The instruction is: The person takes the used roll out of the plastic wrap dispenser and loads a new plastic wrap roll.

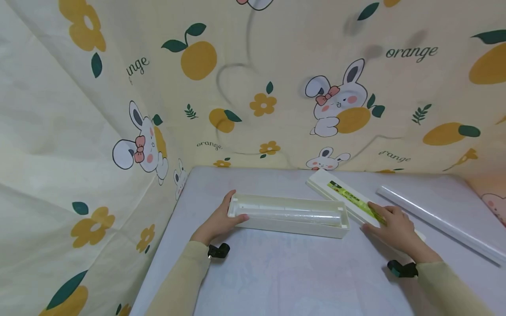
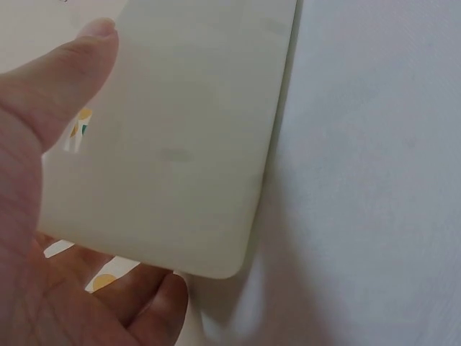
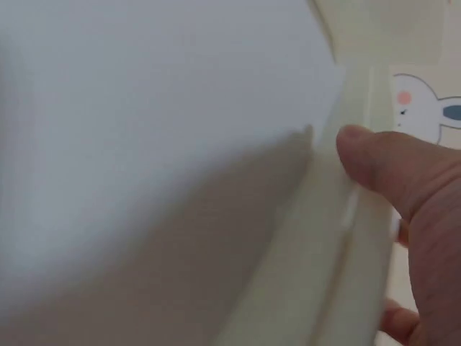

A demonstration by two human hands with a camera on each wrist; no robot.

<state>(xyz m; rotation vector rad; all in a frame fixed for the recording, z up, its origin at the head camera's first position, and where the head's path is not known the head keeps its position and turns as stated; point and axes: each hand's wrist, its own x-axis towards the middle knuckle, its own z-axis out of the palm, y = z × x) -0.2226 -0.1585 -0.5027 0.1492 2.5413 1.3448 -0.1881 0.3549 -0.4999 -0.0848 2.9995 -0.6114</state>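
Observation:
A long off-white box (image 1: 292, 227) without its cover lies in the middle of the table, and a roll of cling film (image 1: 292, 216) rests in it. My left hand (image 1: 221, 221) grips the box's left end, thumb on the front side and fingers around the end; the left wrist view shows the box's smooth wall (image 2: 173, 180) close up. To the right, my right hand (image 1: 397, 228) holds a long off-white lid (image 1: 322, 180) with a green-yellow label (image 1: 348, 195). In the right wrist view the thumb presses the lid's edge (image 3: 331, 209); the other fingers are mostly hidden.
A long clear-white roll or tube (image 1: 439, 226) lies slantwise on the table's right side. The white-covered table (image 1: 296, 272) meets a printed cloth (image 1: 272, 57) at the back and left. A small black device (image 1: 402, 268) is worn at each wrist.

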